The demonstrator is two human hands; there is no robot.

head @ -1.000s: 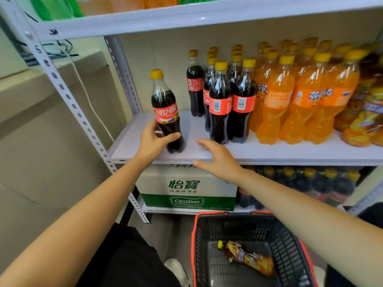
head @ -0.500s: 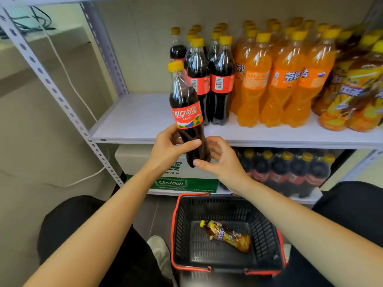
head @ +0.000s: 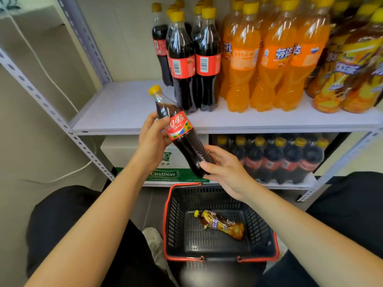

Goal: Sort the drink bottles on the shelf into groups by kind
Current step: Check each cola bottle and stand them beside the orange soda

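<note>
Cola btl (head: 182, 139), 1 pc: lifted off shelf (head: 124, 112) since 1 s ago, now tilted just in front of shelf edge, label gripped by L hand (head: 152, 141), base held in curled R hand (head: 226, 170); placement w/ shelf's cola row (head: 186, 59) judged pending.

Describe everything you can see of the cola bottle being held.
The cola bottle is clear plastic, holding dark drink, with a yellow cap and a red label bearing white characters. It is held before the shelf, tilted with cap up-left. The left hand grips it at the label; the right hand holds its lower body.
</note>
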